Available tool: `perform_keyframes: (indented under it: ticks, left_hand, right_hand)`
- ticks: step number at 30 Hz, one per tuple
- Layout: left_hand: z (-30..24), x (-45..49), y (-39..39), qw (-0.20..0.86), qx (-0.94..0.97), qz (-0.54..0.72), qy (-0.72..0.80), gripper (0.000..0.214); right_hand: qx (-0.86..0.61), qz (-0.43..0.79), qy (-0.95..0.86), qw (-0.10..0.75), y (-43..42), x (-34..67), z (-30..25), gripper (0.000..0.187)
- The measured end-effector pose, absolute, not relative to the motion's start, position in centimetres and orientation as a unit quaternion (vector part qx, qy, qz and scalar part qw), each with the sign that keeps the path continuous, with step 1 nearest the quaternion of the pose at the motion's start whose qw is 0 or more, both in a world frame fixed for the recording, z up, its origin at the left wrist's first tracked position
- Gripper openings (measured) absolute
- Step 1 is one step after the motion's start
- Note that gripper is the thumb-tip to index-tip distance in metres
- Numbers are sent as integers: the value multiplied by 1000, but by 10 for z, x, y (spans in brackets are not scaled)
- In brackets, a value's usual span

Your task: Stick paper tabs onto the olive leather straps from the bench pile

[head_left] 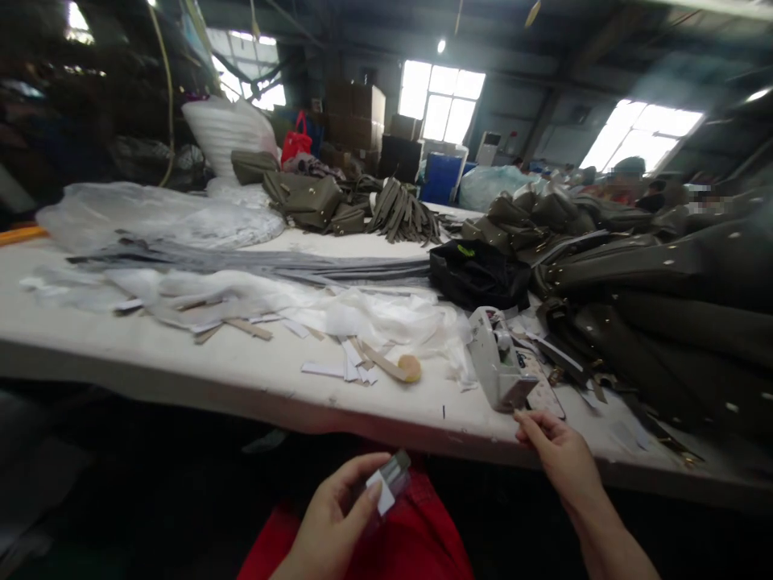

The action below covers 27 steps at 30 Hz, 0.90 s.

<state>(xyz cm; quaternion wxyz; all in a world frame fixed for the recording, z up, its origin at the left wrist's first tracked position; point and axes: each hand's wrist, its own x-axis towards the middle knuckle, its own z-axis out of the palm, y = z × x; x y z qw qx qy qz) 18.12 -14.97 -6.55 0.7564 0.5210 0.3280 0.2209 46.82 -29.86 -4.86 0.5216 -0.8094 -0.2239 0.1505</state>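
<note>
My left hand (pixel 344 507) is closed on a small grey folded bundle (pixel 396 469) with a white paper piece (pixel 382 491) under the thumb, held over my red-clothed lap. A white tape dispenser (pixel 492 366) stands near the table's front edge. My right hand (pixel 559 451) is at its cutting end, thumb and forefinger pinched together. Whatever sits between those fingertips is too small to make out. Beside the dispenser, partly hidden behind it, lies a phone in a light patterned case (pixel 547 396).
Dark olive bags (pixel 676 322) are heaped on the right of the white table (pixel 241 379). A black cloth bag (pixel 480 272), white wrapping sheets (pixel 302 302), long grey strips (pixel 271 262) and a tan tape roll (pixel 409 369) lie across it. Card scraps (pixel 356 362) are scattered nearby.
</note>
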Motion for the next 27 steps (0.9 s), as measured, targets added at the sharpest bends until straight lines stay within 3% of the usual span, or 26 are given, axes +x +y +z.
perform_keyframes:
  ticks: [10, 20, 27]
  left_hand:
    - [-73, 173, -157, 690, 562, 311, 334, 33]
    - [-73, 165, -152, 682, 552, 326, 352, 35]
    - [-68, 164, -142, 632, 563, 334, 415, 36]
  right_hand:
    - [-653, 447, -388, 473, -235, 324, -38, 39]
    - [-653, 481, -369, 454, -216, 306, -55, 47]
    - [-571, 557, -334, 503, -211, 300, -66, 40]
